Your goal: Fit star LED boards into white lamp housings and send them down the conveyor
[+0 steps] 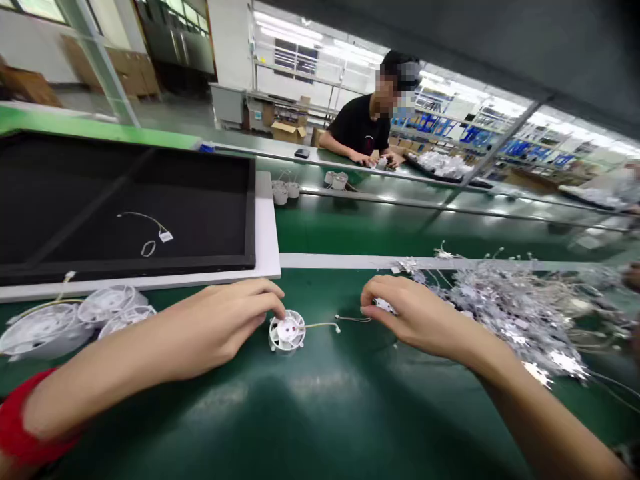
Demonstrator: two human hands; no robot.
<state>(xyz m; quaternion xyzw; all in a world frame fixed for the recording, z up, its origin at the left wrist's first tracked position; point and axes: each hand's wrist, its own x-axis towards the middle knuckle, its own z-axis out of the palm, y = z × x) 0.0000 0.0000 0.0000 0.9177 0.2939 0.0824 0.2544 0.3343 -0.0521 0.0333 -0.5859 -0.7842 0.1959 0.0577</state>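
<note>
My left hand (227,330) is bent at the near-left rim of a white fan (287,333) (whether it pinches that rim, I can't tell from here), and the fan lies on the green tabletop (320,417) between both hands, its lead (323,325) pointing right. My right hand (420,317) pinches a small white board (385,305), whose wire (354,319) trails toward the fan, beside a tangled pile (515,310). Farther left, more fans (113,301) sit by a black tray (200,217).

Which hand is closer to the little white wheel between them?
Left. The left hand is at the rim of the white wheel; the right hand is farther off, beyond its wire.
</note>
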